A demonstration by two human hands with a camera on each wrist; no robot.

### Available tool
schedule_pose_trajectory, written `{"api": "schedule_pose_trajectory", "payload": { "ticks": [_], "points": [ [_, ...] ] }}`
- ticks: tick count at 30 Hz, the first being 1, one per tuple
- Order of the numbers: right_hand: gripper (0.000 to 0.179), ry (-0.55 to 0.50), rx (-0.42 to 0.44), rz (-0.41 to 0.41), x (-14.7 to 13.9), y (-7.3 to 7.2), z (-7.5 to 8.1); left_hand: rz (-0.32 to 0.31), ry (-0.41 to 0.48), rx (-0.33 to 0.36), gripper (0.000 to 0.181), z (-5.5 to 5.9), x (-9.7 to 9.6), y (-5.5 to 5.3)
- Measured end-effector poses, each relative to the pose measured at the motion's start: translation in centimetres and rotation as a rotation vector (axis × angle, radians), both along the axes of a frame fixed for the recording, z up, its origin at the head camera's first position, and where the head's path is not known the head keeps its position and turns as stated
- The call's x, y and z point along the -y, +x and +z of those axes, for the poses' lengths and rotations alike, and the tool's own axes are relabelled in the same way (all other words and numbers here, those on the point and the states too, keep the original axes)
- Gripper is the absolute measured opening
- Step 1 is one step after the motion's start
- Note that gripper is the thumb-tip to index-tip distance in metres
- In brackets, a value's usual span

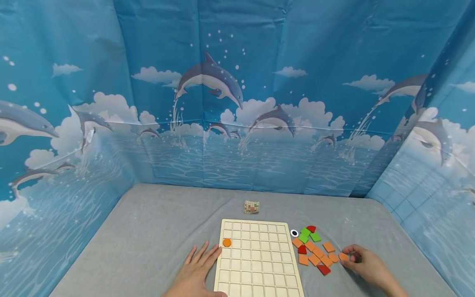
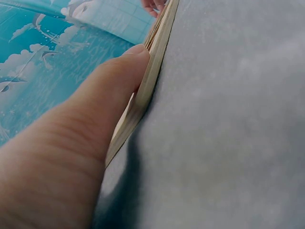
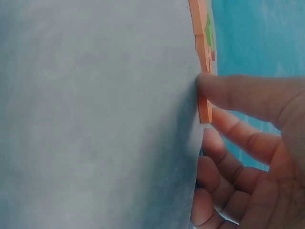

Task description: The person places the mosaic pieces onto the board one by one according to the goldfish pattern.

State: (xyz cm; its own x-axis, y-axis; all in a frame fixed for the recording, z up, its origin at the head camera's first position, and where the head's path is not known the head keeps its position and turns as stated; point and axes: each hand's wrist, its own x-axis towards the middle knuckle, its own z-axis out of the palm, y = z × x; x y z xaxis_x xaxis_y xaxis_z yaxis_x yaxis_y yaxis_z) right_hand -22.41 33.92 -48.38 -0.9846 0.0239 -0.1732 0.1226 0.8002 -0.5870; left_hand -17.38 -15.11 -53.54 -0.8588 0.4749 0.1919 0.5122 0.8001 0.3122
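A pale wooden grid board lies on the grey cloth with an orange round piece in a left-column cell near its top. Spread along the board's left side, my left hand has straight fingers; in the left wrist view its thumb rests on the board's edge. Right of the board, my right hand pinches an orange rounded piece between thumb and index finger. That piece sits low at the cloth in the right wrist view, partly covered by the thumb. The other right fingers are curled.
Between board and right hand lies a loose group of orange square pieces, green pieces, red wedges and a white ring-like piece with a dark centre. Beyond the board is a small patterned card. A dolphin-print curtain surrounds the surface.
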Motion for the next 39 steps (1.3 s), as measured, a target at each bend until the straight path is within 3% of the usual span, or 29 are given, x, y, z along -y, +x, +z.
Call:
{"api": "schedule_pose_trajectory", "payload": {
  "ticks": [9, 27, 39],
  "points": [
    [0.029, 0.017, 0.012, 0.012, -0.01, -0.05, 0.01, -0.009, 0.010, -0.028, 0.103, -0.05, 0.07, 0.10],
    [0.040, 0.001, 0.047, -0.003, -0.27, 0.50, -0.09, -0.015, 0.019, -0.046, 0.103, 0.03, 0.06, 0.19],
    [0.017, -0.016, 0.040, 0.000, 0.00, 0.86, -0.15, -0.003, 0.009, -0.007, 0.104, 0.17, 0.04, 0.11]
  ]
}}
